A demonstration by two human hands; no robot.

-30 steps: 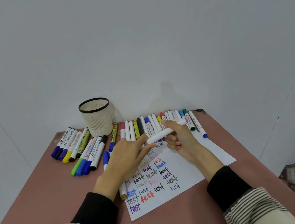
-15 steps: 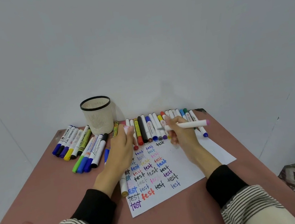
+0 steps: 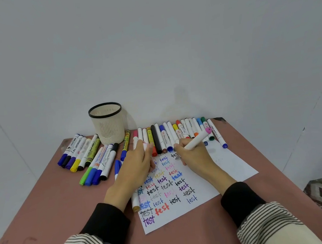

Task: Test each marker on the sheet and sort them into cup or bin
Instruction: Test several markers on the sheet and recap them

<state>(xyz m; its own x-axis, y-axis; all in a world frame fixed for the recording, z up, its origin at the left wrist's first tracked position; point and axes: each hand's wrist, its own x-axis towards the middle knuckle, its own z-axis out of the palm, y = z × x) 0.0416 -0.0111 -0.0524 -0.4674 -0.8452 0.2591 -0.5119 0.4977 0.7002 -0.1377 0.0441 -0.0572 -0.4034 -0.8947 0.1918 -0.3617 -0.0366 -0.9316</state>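
The white marker with a pink end [image 3: 196, 139] lay slanted in the right hand [image 3: 195, 156] — pink end up and away to the right, tip down-left at the top of the white paper sheet [image 3: 235, 165] on the reddish table [image 3: 69, 202]. Its fingers were curled around the barrel. Half a second earlier the marker was held level above the sheet. The left hand [image 3: 136, 168] pinched a small pink-white cap [image 3: 145, 146], resting on the sheet.

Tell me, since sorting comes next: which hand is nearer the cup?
Left. The left hand lies just right of and nearer the camera than the cup; the right hand, gripping a marker, is farther right.
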